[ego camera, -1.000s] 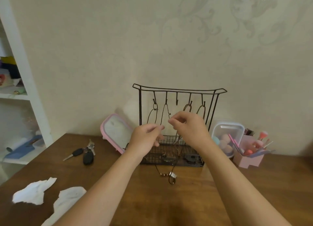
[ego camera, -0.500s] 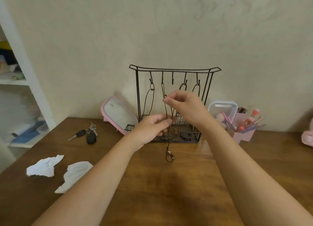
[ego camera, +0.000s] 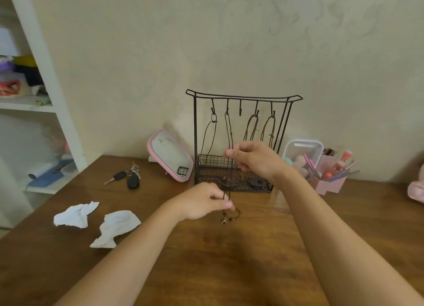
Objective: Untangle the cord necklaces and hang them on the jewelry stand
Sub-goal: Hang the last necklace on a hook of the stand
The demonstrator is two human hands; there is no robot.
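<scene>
A black wire jewelry stand (ego camera: pixel 243 97) with a basket base stands on the wooden table against the wall. Dark cord necklaces hang from several of its hooks; the middle hook is bare. A dark cord necklace (ego camera: pixel 229 179) stretches upright in front of the stand. My right hand (ego camera: pixel 254 160) pinches its upper part at basket height. My left hand (ego camera: pixel 202 203) pinches it lower down, just above the table. The beaded end with a small ring (ego camera: pixel 230 216) lies on the table below my left fingers.
A pink-rimmed mirror (ego camera: pixel 171 155) leans left of the stand. Keys (ego camera: pixel 129 177) and two crumpled tissues (ego camera: pixel 96 220) lie on the left. A clear tub and a pink brush holder (ego camera: pixel 328 179) stand on the right. White shelves (ego camera: pixel 34 99) fill the far left.
My left hand has slid down the cord toward the table while my right hand stays up, so the cord is pulled out straight. The view has tilted.
</scene>
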